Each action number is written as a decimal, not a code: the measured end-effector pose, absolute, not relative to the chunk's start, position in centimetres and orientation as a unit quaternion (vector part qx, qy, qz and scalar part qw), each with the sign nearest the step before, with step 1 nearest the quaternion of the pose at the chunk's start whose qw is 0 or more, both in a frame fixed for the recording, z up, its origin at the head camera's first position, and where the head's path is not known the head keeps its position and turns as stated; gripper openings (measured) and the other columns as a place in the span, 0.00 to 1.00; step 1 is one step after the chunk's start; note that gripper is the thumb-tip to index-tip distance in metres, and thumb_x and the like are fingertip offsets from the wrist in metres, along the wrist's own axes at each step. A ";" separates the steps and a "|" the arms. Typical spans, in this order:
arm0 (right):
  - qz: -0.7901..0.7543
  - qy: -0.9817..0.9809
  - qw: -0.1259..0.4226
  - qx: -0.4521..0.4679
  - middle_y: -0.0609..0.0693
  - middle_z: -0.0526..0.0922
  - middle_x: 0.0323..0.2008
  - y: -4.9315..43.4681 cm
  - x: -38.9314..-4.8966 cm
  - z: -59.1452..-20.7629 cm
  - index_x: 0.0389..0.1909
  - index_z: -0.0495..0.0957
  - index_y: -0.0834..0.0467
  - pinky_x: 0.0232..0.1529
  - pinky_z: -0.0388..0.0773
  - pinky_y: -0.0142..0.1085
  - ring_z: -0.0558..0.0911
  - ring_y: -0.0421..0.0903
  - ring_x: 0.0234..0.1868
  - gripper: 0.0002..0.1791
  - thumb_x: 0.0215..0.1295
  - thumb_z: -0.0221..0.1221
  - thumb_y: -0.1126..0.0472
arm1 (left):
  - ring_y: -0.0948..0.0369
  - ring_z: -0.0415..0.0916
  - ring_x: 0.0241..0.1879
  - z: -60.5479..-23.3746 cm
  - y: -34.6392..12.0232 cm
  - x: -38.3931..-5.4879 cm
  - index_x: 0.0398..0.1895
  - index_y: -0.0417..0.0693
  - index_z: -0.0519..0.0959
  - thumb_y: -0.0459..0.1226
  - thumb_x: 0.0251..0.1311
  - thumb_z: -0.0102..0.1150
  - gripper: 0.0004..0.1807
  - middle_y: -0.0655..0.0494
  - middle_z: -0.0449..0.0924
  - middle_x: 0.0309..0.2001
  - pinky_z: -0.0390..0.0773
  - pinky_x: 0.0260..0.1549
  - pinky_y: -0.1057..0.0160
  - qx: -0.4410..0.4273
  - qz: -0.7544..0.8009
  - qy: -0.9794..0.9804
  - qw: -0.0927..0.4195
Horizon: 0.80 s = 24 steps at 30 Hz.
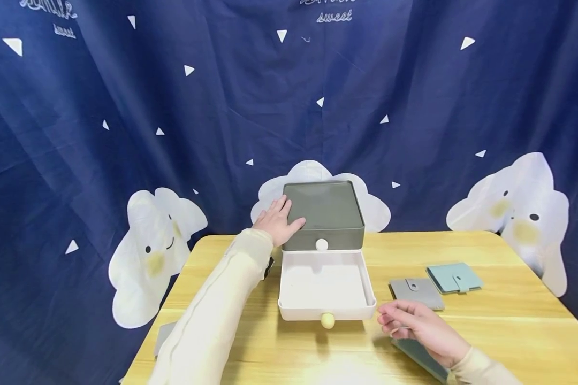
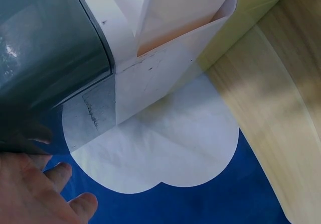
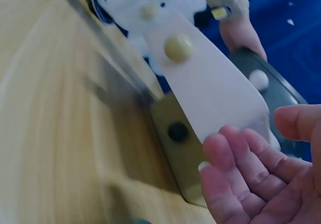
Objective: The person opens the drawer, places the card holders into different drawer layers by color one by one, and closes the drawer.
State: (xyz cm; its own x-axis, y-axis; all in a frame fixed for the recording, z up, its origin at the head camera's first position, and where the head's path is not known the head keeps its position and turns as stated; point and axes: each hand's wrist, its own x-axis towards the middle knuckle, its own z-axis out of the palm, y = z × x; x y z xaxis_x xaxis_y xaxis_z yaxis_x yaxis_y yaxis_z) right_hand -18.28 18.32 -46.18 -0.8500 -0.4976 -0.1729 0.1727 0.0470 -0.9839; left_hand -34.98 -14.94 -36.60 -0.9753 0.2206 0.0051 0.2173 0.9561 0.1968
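Note:
A small drawer box (image 1: 324, 206) stands at the back of the table, its top tier dark grey-green with a white knob. Below that, a white drawer (image 1: 325, 280) with a yellow knob (image 1: 327, 321) is pulled out, its inside bare. The right wrist view also shows an olive lower tier (image 3: 173, 151) with a dark knob. My left hand (image 1: 275, 222) rests with spread fingers on the left side of the box's top. Beside the drawer's front right corner, my right hand (image 1: 421, 327) hovers with loosely bent fingers, holding nothing.
Right of the box lie a grey card wallet (image 1: 416, 293) and a teal one (image 1: 455, 277). A darker green flat item (image 1: 419, 355) is partly under my right hand. At the left table edge, a grey flat thing (image 1: 164, 337) is mostly covered by my sleeve. A blue curtain (image 1: 318, 128) hangs behind.

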 end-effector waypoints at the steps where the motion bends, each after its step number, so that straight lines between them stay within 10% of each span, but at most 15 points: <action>1: -0.677 0.689 0.236 -0.110 0.60 0.78 0.43 18.7 -18.5 -46.2 0.51 0.70 0.71 0.45 0.75 0.45 0.78 0.57 0.45 0.21 0.70 0.47 0.56 | 0.57 0.30 0.69 -36.6 -14.9 -35.0 0.72 0.50 0.45 0.67 0.59 0.28 0.45 0.59 0.34 0.72 0.42 0.63 0.47 0.111 0.101 0.989 0.009; 24: -0.698 0.709 0.087 -0.054 0.39 0.80 0.40 30.5 -22.3 -44.9 0.46 0.69 0.52 0.41 0.75 0.30 0.78 0.35 0.42 0.08 0.71 0.45 0.57 | 0.58 0.30 0.69 -36.6 -15.1 -35.0 0.72 0.51 0.46 0.67 0.59 0.29 0.44 0.59 0.35 0.72 0.42 0.64 0.49 0.112 0.105 0.988 0.008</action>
State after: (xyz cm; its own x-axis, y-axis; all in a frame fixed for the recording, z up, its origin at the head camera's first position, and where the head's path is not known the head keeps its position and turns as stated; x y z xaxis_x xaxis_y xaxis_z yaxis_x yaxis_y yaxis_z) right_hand -22.25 30.54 -44.94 -0.9790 -0.1981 -0.0477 0.0446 0.0199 -0.9988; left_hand -35.00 -15.08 -36.56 -0.9746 0.2237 0.0071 0.2202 0.9526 0.2099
